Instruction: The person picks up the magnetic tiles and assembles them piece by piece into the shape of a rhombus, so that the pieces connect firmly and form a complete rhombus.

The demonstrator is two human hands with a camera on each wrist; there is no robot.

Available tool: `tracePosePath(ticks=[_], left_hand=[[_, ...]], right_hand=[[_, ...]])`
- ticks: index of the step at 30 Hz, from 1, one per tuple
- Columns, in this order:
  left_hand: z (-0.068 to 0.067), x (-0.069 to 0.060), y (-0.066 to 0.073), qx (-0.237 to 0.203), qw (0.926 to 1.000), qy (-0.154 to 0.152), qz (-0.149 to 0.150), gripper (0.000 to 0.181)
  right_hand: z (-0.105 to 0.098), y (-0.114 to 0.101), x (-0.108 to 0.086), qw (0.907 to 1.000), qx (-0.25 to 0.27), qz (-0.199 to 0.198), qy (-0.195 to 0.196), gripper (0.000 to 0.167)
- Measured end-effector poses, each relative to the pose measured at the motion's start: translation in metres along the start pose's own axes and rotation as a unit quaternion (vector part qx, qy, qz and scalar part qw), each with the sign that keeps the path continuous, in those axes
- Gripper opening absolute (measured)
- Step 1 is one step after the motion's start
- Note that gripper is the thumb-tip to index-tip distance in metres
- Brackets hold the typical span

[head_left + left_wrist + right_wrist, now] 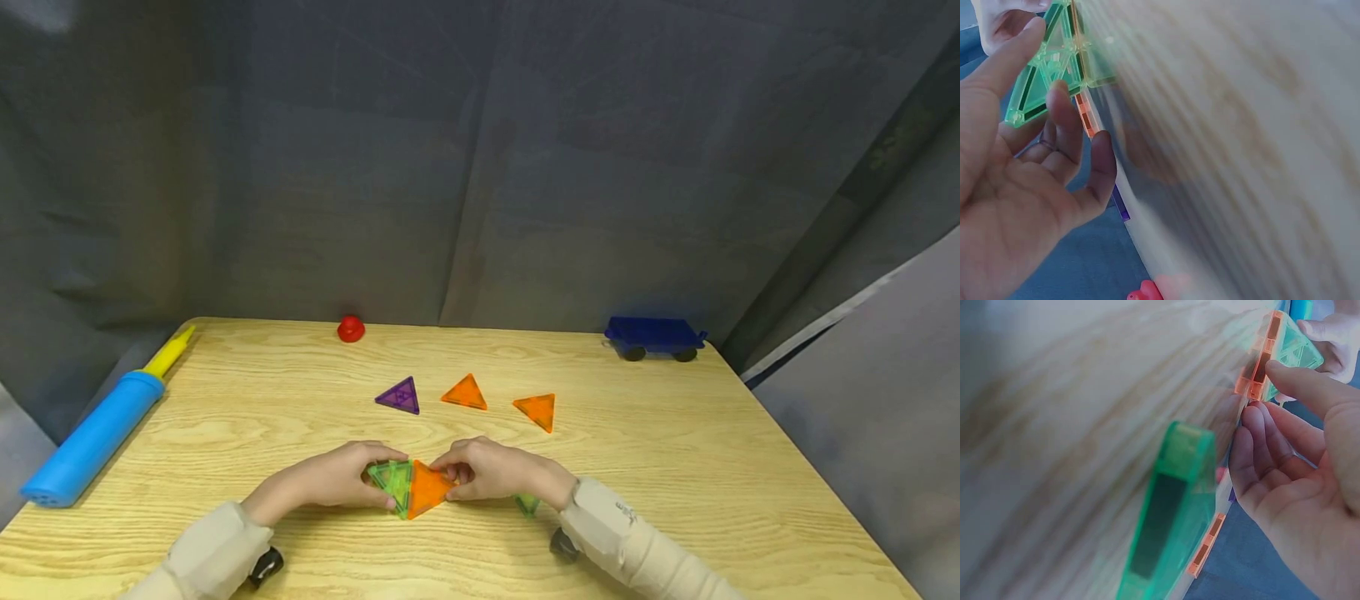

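Observation:
In the head view my left hand (341,477) grips a green triangular magnetic tile (397,483) between thumb and fingers. Edge to edge with it is an orange triangular tile (426,492), pinched by my right hand (491,469). The left wrist view shows the green tile (1035,87) tilted up from the wooden surface. Seen from the right wrist, my thumb presses the orange tile's near edge (1263,362). A second green tile (527,504) lies partly hidden below my right wrist.
Beyond my hands lie a purple triangular tile (401,396) and two orange ones (466,392), (538,411). A red knob-like piece (350,328) and a blue toy wagon (654,335) stand along the table's back edge. A blue pump with a yellow end (97,437) lies at left.

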State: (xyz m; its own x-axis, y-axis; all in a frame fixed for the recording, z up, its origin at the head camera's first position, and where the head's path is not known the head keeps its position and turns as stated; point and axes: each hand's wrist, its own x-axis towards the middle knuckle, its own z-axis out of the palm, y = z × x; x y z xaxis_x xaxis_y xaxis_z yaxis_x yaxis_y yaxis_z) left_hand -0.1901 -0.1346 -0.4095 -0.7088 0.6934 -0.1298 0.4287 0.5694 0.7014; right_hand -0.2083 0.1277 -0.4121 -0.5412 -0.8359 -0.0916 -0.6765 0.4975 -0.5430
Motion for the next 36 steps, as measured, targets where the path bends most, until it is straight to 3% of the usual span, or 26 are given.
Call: tracePosePath(ticks=[9, 22, 36], left_hand=[[0.000, 0.000, 0.001, -0.001, 1.0000, -0.003, -0.001, 0.063], [-0.001, -0.001, 0.001, 0.010, 0.9999, -0.004, 0.002, 0.063], [-0.002, -0.002, 0.004, 0.011, 0.9999, -0.006, 0.008, 0.061]], right_hand=[[-0.006, 0.000, 0.000, 0.9995, 0.013, 0.021, 0.021, 0.040], [-0.026, -0.001, 0.014, 0.9948, -0.031, 0.087, 0.041, 0.054], [-0.027, -0.002, 0.046, 0.9903, -0.004, 0.139, 0.003, 0.061]])
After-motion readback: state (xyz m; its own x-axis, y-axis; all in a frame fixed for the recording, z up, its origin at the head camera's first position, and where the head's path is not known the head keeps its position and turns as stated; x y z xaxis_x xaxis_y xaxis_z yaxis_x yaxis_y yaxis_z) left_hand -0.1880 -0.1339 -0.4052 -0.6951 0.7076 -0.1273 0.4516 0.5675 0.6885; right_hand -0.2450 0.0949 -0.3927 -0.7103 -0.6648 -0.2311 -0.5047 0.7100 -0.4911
